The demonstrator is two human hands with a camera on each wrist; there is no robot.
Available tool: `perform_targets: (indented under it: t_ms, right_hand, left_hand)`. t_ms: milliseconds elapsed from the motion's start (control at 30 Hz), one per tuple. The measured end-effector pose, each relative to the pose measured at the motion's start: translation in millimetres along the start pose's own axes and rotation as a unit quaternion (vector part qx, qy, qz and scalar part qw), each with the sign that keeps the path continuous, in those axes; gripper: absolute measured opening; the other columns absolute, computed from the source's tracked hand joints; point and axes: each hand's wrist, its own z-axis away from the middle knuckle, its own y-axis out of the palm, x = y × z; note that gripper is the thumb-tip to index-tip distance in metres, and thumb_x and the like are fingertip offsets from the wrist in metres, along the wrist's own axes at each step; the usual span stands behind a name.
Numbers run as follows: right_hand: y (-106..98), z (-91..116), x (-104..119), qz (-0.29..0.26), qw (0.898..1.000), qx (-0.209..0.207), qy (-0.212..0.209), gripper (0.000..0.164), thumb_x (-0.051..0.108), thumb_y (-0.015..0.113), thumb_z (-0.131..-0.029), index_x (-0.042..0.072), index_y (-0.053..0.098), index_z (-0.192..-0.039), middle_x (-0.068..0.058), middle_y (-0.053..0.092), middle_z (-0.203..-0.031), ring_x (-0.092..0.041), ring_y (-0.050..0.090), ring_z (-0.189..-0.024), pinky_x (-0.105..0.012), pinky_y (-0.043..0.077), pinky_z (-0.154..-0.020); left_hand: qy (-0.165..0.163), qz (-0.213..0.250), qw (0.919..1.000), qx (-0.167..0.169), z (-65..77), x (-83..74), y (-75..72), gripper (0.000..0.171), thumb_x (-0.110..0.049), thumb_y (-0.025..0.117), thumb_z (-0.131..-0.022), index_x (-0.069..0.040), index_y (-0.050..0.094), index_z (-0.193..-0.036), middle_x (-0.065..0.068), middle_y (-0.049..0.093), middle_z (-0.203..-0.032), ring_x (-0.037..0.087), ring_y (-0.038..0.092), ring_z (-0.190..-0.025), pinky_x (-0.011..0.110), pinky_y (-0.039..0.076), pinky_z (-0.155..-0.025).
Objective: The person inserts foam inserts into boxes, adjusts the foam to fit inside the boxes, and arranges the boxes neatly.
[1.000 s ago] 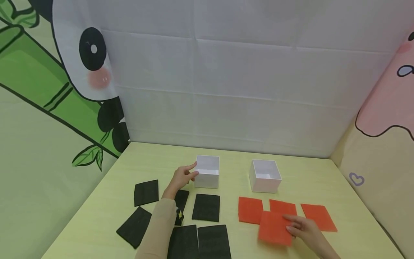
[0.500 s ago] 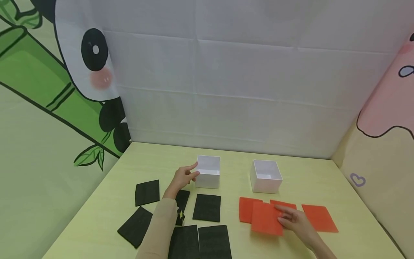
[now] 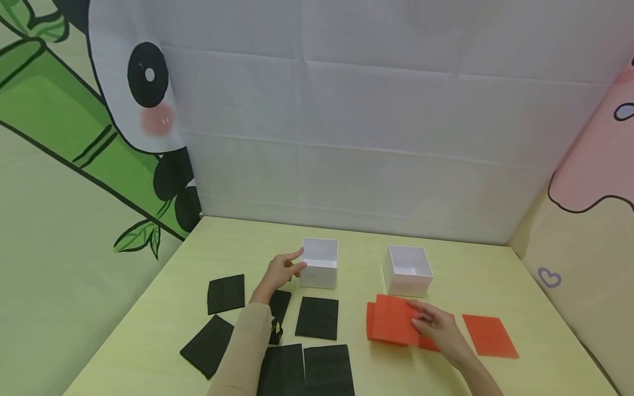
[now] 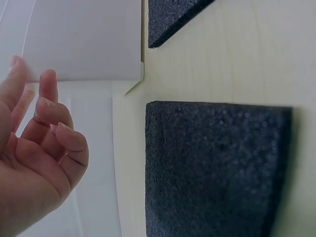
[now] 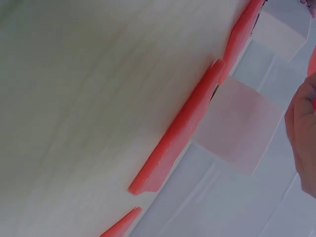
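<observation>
My left hand [image 3: 280, 273] is at the left side of an open white box [image 3: 318, 277], its index finger and thumb touching the rim. In the left wrist view, the other fingers of that hand [image 4: 44, 143] are bent and hold nothing. My right hand [image 3: 441, 330] pinches an orange-red foam square [image 3: 394, 320] by its right edge, raised above the table. Beneath it are two more orange squares, one partly covered [image 3: 370, 322]. To the right of the hand, another orange square [image 3: 490, 336] lies flat. The right wrist view catches only part of the right hand [image 5: 302, 133].
A second open white box [image 3: 410, 282] stands behind the orange squares. Several black foam squares [image 3: 317, 318] lie on the left half of the yellow table [image 3: 173, 308], some partly under the left forearm. A white fabric backdrop [image 3: 346, 137] rises behind.
My right hand has carried the orange foam square left and away from me, toward the right-hand box. My left hand has stayed at the left box.
</observation>
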Motion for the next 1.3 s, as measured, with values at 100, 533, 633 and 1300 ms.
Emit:
perform_targets:
  t_ms: [100, 533, 633, 1300]
  right_hand:
    - [4, -5, 1, -0.020, 1.000, 0.005, 0.007, 0.046, -0.002, 0.057, -0.085, -0.016, 0.039, -0.125, -0.008, 0.056, -0.088, -0.006, 0.055, -0.075, -0.024, 0.048, -0.067]
    - [12, -27, 6, -0.039, 0.998, 0.042, -0.009, 0.046, 0.000, 0.053, -0.088, -0.019, 0.034, -0.125, -0.011, 0.054, -0.089, -0.009, 0.055, -0.075, -0.026, 0.049, -0.069]
    - [14, -32, 9, -0.036, 0.998, 0.042, -0.015, 0.046, 0.001, 0.053, -0.088, -0.018, 0.035, -0.125, -0.010, 0.053, -0.088, -0.009, 0.055, -0.075, -0.025, 0.048, -0.069]
    - [26, -71, 26, -0.058, 0.997, 0.044, -0.022, 0.043, -0.001, 0.053, -0.088, -0.009, 0.030, -0.123, -0.009, 0.050, -0.083, -0.012, 0.052, -0.061, -0.026, 0.048, -0.062]
  left_hand:
    - [-0.002, -0.003, 1.0000, 0.000, -0.3, -1.1, 0.0, 0.049, -0.018, 0.063, -0.084, -0.013, 0.047, -0.130, 0.008, 0.058, -0.061, 0.014, 0.037, -0.047, 0.026, 0.031, -0.048]
    - [0.003, -0.007, 1.0000, -0.002, -2.6, -1.3, 0.2, 0.050, -0.019, 0.063, -0.083, -0.014, 0.047, -0.130, 0.017, 0.060, -0.067, 0.013, 0.035, -0.045, 0.025, 0.030, -0.047]
    - [0.004, -0.009, 0.9999, -0.006, -2.3, -1.4, 0.2, 0.050, -0.019, 0.063, -0.083, -0.013, 0.047, -0.130, 0.015, 0.060, -0.066, 0.013, 0.036, -0.046, 0.025, 0.030, -0.047]
    - [0.011, -0.009, 0.9996, -0.023, -2.2, 3.4, -0.9, 0.049, -0.020, 0.066, -0.080, -0.012, 0.052, -0.126, 0.002, 0.057, -0.061, 0.013, 0.041, -0.050, 0.023, 0.031, -0.047]
